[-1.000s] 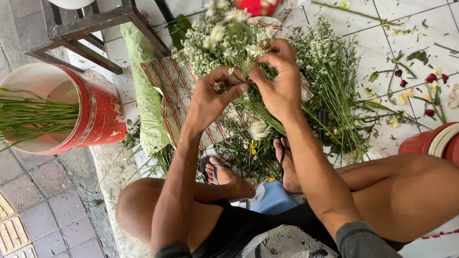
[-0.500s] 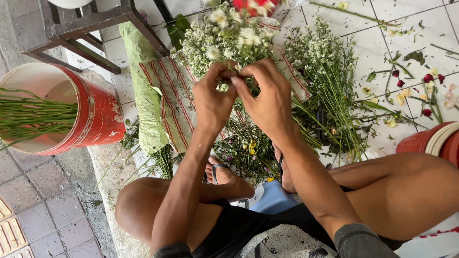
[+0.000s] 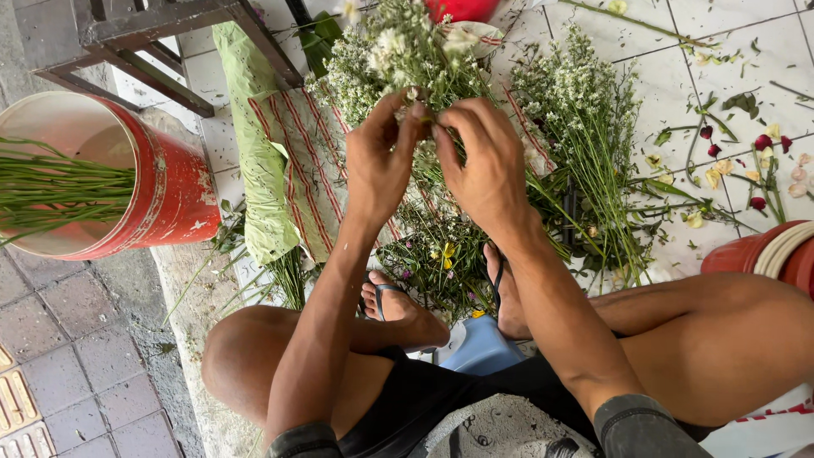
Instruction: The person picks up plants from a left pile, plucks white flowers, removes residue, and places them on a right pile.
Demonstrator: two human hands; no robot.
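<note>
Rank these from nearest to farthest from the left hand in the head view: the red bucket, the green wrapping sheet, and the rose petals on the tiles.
From the left hand:
1. Green wrapping sheet, just to its left.
2. Red bucket, farther left.
3. Rose petals, far right, beyond the right hand.

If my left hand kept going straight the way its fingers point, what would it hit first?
Probably the bunch of small white flowers that the left hand already touches at its fingertips; beyond lies a red container, though depth is unclear.

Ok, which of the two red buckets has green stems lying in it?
The red bucket at the left, tipped on its side beside the wooden stool, with long green stems inside. The other red bucket, by the right knee, shows only its rim.
</note>
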